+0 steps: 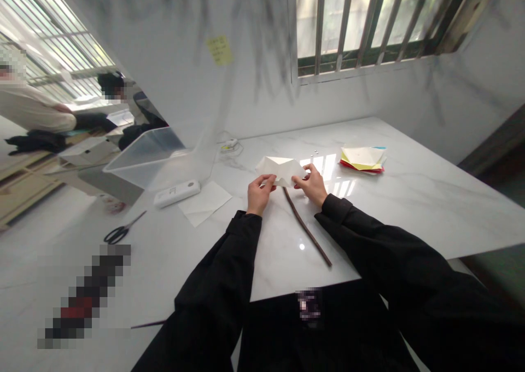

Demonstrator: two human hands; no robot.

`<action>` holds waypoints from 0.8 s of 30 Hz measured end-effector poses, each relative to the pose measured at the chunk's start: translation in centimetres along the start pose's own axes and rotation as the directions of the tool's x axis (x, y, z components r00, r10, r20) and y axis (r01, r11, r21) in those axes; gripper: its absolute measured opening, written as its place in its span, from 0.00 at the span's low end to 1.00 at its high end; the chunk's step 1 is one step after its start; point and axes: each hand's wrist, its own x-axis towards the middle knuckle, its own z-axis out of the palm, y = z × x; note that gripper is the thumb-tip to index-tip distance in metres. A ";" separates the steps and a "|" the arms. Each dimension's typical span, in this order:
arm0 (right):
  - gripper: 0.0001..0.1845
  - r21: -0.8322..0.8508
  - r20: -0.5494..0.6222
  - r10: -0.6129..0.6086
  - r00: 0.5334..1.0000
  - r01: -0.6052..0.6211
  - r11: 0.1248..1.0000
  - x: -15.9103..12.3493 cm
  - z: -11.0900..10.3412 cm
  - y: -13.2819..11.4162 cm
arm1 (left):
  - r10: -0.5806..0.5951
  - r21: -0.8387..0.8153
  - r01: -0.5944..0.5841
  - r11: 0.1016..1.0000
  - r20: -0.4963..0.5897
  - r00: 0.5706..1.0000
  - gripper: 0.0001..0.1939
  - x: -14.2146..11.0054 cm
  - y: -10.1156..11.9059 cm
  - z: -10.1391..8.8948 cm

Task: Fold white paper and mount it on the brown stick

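A folded sheet of white paper (283, 169) is held up over the table between both hands. My left hand (260, 192) pinches its near left edge with thumb and fingers. At the near right corner, my right hand (312, 186) grips the same paper the same way. A thin brown stick (309, 231) lies on the tabletop between my forearms, its far end reaching under the paper. To the left of my left hand, a flat sheet of white paper (207, 203) rests beside a long white box-like device (177, 193).
Folded papers in white, yellow and red (361, 160) are stacked at the right on the marble-patterned table (430, 197). Black-handled scissors (123, 231) lie at the left, near a clear plastic bin (151, 156). A white cable (231, 146) sits by the wall. Two people are at far left.
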 end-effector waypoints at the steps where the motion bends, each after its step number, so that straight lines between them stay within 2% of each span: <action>1: 0.24 -0.011 -0.001 -0.018 1.000 0.018 1.000 0.0 0.0 0.0 | 0.009 0.034 -0.008 0.999 -0.028 1.000 0.19 0.1 -0.2 -0.1; 3: 0.23 -0.021 -0.022 -0.078 0.997 0.078 0.997 0.0 0.0 -0.1 | 0.012 0.087 -0.007 0.996 -0.057 0.998 0.20 0.3 -0.5 -0.4; 5: 0.18 -0.051 -0.025 -0.163 0.986 0.161 0.986 0.0 -0.3 -0.4 | -0.002 0.095 0.007 0.995 -0.054 0.999 0.22 0.4 -0.5 -0.6; 8: 0.07 -0.150 0.049 -0.292 0.955 0.297 0.943 0.2 -1.0 -1.0 | -0.019 0.059 0.022 0.998 -0.042 0.999 0.20 0.4 -0.3 -0.6; 10: 0.06 -0.200 0.105 -0.322 0.941 0.337 0.920 0.3 -1.4 -1.2 | -0.018 0.055 0.020 0.998 -0.041 0.999 0.19 0.3 -0.2 -0.5; 15: 0.20 -0.230 0.212 -0.266 0.940 0.313 0.922 0.7 -1.7 -1.1 | -0.037 0.073 0.033 0.997 0.048 0.998 0.23 0.3 -0.3 -0.7; 20: 0.20 -0.085 0.161 -0.238 0.958 0.254 0.964 1.3 -1.9 -1.0 | -0.058 -0.028 0.062 0.998 0.110 0.992 0.28 0.4 0.0 -1.0; 24: 0.23 0.045 0.137 -0.157 0.978 0.152 0.987 1.7 -2.2 -1.0 | -0.135 -0.113 0.173 0.978 0.286 0.949 0.31 0.3 0.8 -1.5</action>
